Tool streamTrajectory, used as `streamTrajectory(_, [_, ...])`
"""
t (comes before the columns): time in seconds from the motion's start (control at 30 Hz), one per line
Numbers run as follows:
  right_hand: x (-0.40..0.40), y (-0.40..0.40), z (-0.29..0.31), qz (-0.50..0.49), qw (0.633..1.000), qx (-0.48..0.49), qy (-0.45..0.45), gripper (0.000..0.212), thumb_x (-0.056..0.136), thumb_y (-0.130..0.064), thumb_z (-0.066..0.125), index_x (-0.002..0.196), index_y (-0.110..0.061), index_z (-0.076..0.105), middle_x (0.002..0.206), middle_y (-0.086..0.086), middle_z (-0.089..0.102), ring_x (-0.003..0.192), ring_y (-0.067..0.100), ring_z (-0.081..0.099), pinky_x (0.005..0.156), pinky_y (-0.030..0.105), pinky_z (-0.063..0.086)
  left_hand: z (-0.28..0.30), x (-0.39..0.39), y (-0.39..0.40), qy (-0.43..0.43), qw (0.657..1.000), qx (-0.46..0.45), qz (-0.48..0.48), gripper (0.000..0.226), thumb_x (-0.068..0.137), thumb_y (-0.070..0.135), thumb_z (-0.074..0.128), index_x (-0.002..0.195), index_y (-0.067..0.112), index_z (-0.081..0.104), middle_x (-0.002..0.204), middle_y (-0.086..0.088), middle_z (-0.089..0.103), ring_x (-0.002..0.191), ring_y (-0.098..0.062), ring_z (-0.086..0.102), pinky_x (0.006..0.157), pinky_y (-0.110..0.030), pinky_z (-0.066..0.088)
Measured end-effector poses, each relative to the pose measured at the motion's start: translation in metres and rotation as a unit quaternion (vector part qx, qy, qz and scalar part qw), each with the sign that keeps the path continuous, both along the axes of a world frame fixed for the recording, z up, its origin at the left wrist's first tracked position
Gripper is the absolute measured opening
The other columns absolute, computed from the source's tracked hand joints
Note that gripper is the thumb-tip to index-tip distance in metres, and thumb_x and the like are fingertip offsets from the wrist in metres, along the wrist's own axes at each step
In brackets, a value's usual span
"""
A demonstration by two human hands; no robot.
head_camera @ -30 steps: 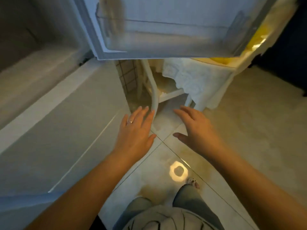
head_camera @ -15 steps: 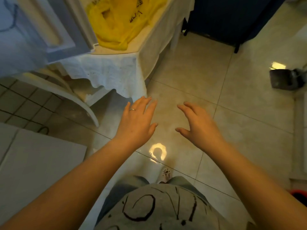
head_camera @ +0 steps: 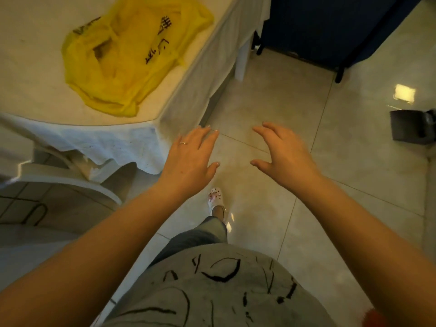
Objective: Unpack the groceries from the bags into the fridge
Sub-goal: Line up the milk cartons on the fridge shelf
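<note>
A crumpled yellow plastic bag (head_camera: pixel 132 60) with dark print lies flat on the table (head_camera: pixel 35 90), which wears a white cloth, at the upper left. My left hand (head_camera: pixel 191 159), a ring on one finger, hovers over the floor beside the table's corner with fingers straight and holds nothing. My right hand (head_camera: pixel 285 154) floats to its right with fingers loosely bent, also empty. The fridge is out of view.
A white plastic chair (head_camera: pixel 70 180) stands under the table's near edge at left. A dark blue piece of furniture (head_camera: pixel 330 27) fills the top right. A dark dustpan-like object (head_camera: pixel 410 126) sits on the tiled floor at the right edge. Something red (head_camera: pixel 375 319) shows at the bottom right.
The view has swung right, away from the open fridge door to the table with the yellow bag. Both hands stay raised and empty in front of me.
</note>
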State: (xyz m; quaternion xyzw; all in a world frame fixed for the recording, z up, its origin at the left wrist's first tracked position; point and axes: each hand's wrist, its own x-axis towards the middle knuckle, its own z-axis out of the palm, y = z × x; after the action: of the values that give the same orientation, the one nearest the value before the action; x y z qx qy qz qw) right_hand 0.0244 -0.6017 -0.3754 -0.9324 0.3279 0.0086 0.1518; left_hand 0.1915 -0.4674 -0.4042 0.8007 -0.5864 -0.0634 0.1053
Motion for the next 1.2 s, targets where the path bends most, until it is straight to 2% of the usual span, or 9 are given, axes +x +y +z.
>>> streamTrajectory(0.17, [0.051,-0.092,0.007,0.003,1.000,0.004,0.018,0.076,0.081,-0.042,0.067,0.144,-0.024,0.028,0.150,0.004,0.031,0.136,0.023,0.029,0.111,0.038,0.026,0.006,0.052,-0.108,0.021,1.000,-0.014,0.010,0.070,0.088,0.037,0.061,0.145,0.013,0.029,0.147,-0.011,0.036,0.134,-0.029,0.034,0.108,-0.049,0.033])
streamTrajectory(0.37, [0.095,-0.199,0.018,0.004,1.000,0.003,0.001,0.073,0.081,-0.041,0.067,0.143,-0.023,0.033,0.149,0.006,0.032,0.136,0.023,0.030,0.112,0.037,0.025,0.022,0.106,-0.214,0.017,0.999,-0.045,0.013,0.073,0.082,0.030,0.068,0.142,0.003,0.034,0.141,-0.016,0.044,0.129,-0.032,0.041,0.108,-0.045,0.034])
streamTrajectory(0.47, [0.122,-0.256,0.018,0.017,1.000,0.016,-0.017,0.072,0.082,-0.040,0.066,0.143,-0.022,0.033,0.150,0.006,0.032,0.137,0.023,0.028,0.112,0.037,0.023,0.022,0.127,-0.264,0.023,0.998,-0.044,0.032,0.073,0.083,0.031,0.067,0.142,0.005,0.033,0.142,-0.016,0.042,0.131,-0.033,0.038,0.108,-0.050,0.033])
streamTrajectory(0.57, [0.152,-0.317,0.015,0.059,0.998,0.021,-0.029,0.071,0.082,-0.038,0.068,0.142,-0.021,0.035,0.148,0.007,0.033,0.135,0.025,0.030,0.110,0.037,0.024,0.020,0.145,-0.315,0.023,0.996,-0.049,0.077,0.075,0.080,0.027,0.071,0.141,0.003,0.035,0.140,-0.019,0.044,0.129,-0.037,0.040,0.105,-0.055,0.034])
streamTrajectory(0.7, [0.195,-0.412,0.013,0.128,0.990,0.026,-0.046,0.071,0.079,-0.033,0.072,0.140,-0.017,0.039,0.144,0.011,0.038,0.131,0.029,0.036,0.107,0.040,0.030,0.012,0.166,-0.386,0.023,0.987,-0.039,0.152,0.075,0.083,0.031,0.066,0.144,0.005,0.030,0.144,-0.018,0.039,0.132,-0.036,0.036,0.109,-0.050,0.030])
streamTrajectory(0.87, [0.243,-0.515,0.017,0.199,0.978,0.051,-0.031,0.069,0.081,-0.031,0.070,0.141,-0.017,0.037,0.147,0.009,0.033,0.135,0.025,0.030,0.109,0.037,0.026,0.012,0.177,-0.461,0.041,0.972,-0.018,0.231,0.078,0.086,0.034,0.063,0.147,0.008,0.022,0.149,-0.016,0.032,0.137,-0.033,0.028,0.113,-0.048,0.025])
streamTrajectory(0.97, [0.273,-0.555,0.014,0.243,0.968,0.057,-0.029,0.068,0.079,-0.028,0.073,0.137,-0.012,0.042,0.144,0.013,0.038,0.132,0.030,0.035,0.109,0.043,0.030,0.014,0.190,-0.492,0.039,0.957,-0.012,0.286,0.081,0.086,0.037,0.062,0.149,0.014,0.016,0.152,-0.012,0.027,0.140,-0.028,0.023,0.113,-0.048,0.024])
streamTrajectory(1.07, [0.309,-0.583,0.010,0.286,0.956,0.058,-0.034,0.069,0.077,-0.027,0.075,0.137,-0.013,0.043,0.144,0.014,0.040,0.131,0.032,0.037,0.108,0.048,0.032,0.016,0.215,-0.514,0.033,0.944,-0.015,0.327,0.080,0.085,0.035,0.064,0.148,0.012,0.021,0.150,-0.013,0.031,0.138,-0.030,0.027,0.111,-0.050,0.027])
streamTrajectory(1.2, [0.368,-0.616,0.009,0.329,0.943,0.042,-0.037,0.071,0.078,-0.029,0.074,0.140,-0.019,0.040,0.146,0.008,0.036,0.133,0.027,0.034,0.110,0.042,0.030,0.015,0.261,-0.538,0.020,0.931,-0.030,0.364,0.076,0.084,0.033,0.065,0.145,0.008,0.028,0.146,-0.016,0.036,0.135,-0.034,0.032,0.111,-0.052,0.027])
